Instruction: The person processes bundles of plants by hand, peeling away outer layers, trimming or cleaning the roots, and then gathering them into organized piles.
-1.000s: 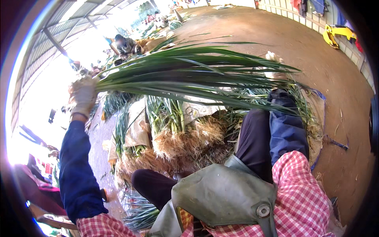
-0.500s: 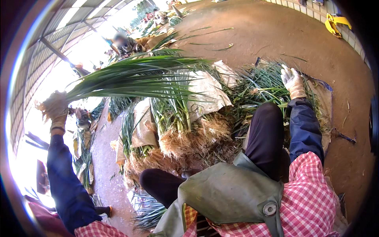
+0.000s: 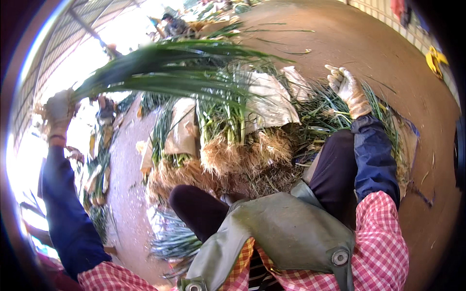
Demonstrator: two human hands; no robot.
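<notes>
Left fingers (image 3: pixel 60 104) clasp the green bunch (image 3: pixel 167 64) extending rightward; right fingers (image 3: pixel 336 78) are loosely parted.

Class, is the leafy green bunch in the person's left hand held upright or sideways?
Sideways: the leafy bunch stretches from the gloved left hand across toward the picture's right.

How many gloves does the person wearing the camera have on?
2: one on the left hand, gripping the bunch of long green leaves; one on the right hand, open by the leaf pile at right. Neither is hidden.
</notes>
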